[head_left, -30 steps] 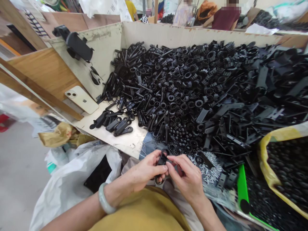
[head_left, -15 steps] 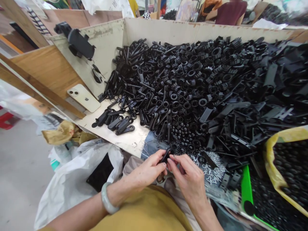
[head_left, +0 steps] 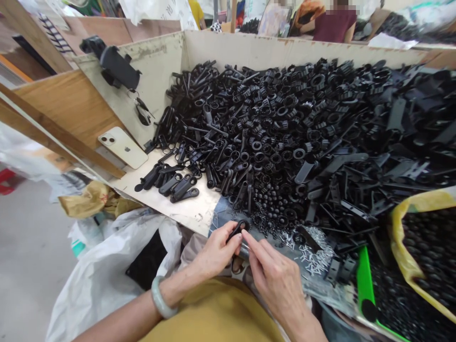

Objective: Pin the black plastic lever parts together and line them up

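Note:
My left hand (head_left: 221, 247) is closed around a slim black plastic piece with a ring-shaped end (head_left: 242, 224), held just above the near edge of the worktable. Against that ring rests the outstretched index fingertip of my right hand (head_left: 274, 270). Its thumb is apart from the index finger, and nothing shows between them. Beyond my fingers are small black balls (head_left: 276, 204) and a heap of black ring parts (head_left: 278, 123). Silver screws (head_left: 317, 251) lie to the right of the hands. Finished-looking black handles with ring ends (head_left: 181, 185) rest on the pale board at left.
A white phone (head_left: 123, 147) leans on the left wall, below a black holder (head_left: 119, 66) and hanging keys (head_left: 142, 111). A white sack (head_left: 92, 275) stands at lower left. A green-edged bin (head_left: 365, 280) and a yellow-rimmed bag (head_left: 402, 223) are at right. A person (head_left: 335, 23) is behind.
My left hand and the black ringed piece have shifted slightly left. My right hand's pinch has loosened, with its index finger now stretched onto the ring.

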The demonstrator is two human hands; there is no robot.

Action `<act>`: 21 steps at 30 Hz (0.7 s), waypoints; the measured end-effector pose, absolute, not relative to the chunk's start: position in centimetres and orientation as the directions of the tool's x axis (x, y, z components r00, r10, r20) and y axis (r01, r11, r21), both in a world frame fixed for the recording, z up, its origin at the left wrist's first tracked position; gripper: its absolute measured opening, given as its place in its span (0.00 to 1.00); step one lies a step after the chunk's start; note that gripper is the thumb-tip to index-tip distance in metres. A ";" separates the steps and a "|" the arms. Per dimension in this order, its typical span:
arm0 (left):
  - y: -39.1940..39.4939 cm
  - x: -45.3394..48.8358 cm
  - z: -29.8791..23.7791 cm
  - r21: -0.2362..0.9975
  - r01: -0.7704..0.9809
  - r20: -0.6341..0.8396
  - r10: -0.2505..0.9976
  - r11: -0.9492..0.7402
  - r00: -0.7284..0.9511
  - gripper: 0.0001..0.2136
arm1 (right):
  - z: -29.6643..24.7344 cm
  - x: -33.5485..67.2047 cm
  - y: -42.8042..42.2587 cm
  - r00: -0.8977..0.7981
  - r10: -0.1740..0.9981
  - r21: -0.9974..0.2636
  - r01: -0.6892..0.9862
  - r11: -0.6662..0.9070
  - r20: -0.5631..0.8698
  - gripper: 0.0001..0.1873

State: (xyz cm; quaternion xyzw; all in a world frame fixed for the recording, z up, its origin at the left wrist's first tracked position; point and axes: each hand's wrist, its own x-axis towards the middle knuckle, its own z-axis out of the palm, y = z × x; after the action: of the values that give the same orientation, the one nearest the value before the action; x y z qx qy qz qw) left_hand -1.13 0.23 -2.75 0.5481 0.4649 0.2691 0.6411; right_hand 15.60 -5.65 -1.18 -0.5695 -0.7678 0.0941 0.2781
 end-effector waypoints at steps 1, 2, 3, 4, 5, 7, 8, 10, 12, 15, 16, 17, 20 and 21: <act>0.2 -1.1 -2.8 0.954 0.155 -0.297 0.862 0.255 0.411 0.10 | -1.0 15.7 -5.8 -0.202 0.934 -0.484 0.811 0.329 0.295 0.22; 0.2 -1.1 -2.9 0.956 0.146 -0.294 0.865 0.256 0.406 0.11 | -0.9 15.8 -5.9 -0.203 0.941 -0.514 0.796 0.320 0.273 0.23; 0.3 -1.0 -2.9 0.956 0.139 -0.291 0.866 0.257 0.407 0.11 | -0.8 16.1 -6.0 -0.197 0.945 -0.542 0.780 0.312 0.261 0.24; 0.3 -1.0 -2.8 0.957 0.135 -0.290 0.864 0.257 0.411 0.11 | -0.8 16.3 -6.2 -0.188 0.948 -0.563 0.768 0.306 0.258 0.25; 0.4 -1.0 -2.7 0.957 0.133 -0.290 0.863 0.258 0.414 0.11 | -0.9 16.6 -6.3 -0.176 0.949 -0.574 0.761 0.300 0.263 0.25; 0.5 -0.9 -2.5 0.954 0.137 -0.298 0.859 0.265 0.416 0.11 | -1.4 17.0 -6.4 -0.161 0.947 -0.579 0.759 0.298 0.277 0.23; 0.6 -0.9 -2.4 0.953 0.140 -0.302 0.860 0.268 0.411 0.12 | -1.7 17.1 -6.4 -0.161 0.946 -0.580 0.757 0.301 0.282 0.22; 0.7 -0.8 -2.3 0.952 0.141 -0.306 0.863 0.272 0.402 0.12 | -2.3 17.1 -6.2 -0.169 0.947 -0.589 0.749 0.305 0.275 0.21; 0.7 -0.8 -2.3 0.952 0.145 -0.305 0.863 0.269 0.403 0.12 | -2.8 16.9 -5.9 -0.166 0.948 -0.602 0.739 0.303 0.272 0.22; 0.6 -0.8 -2.4 0.955 0.162 -0.295 0.860 0.249 0.417 0.12 | -3.1 16.5 -5.6 -0.164 0.947 -0.609 0.732 0.305 0.277 0.22; 0.5 -0.8 -2.5 0.956 0.167 -0.290 0.860 0.240 0.420 0.12 | -3.1 16.4 -5.5 -0.169 0.946 -0.610 0.730 0.310 0.278 0.22; 0.5 -0.8 -2.6 0.957 0.172 -0.285 0.861 0.233 0.422 0.12 | -3.1 16.4 -5.4 -0.173 0.946 -0.612 0.728 0.310 0.273 0.21; 0.4 -0.9 -2.9 0.957 0.179 -0.282 0.866 0.227 0.413 0.11 | -3.0 16.4 -5.3 -0.172 0.952 -0.625 0.722 0.296 0.251 0.22; 0.4 -0.9 -2.9 0.957 0.177 -0.283 0.868 0.228 0.408 0.11 | -3.0 16.5 -5.2 -0.174 0.954 -0.625 0.724 0.291 0.243 0.22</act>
State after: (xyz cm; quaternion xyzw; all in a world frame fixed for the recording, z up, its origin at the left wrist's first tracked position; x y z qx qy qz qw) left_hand -0.87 0.44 -2.93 0.5569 0.4694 0.2751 0.6276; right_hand 16.45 -5.25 -2.96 -0.5651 -0.7426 0.1879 0.3064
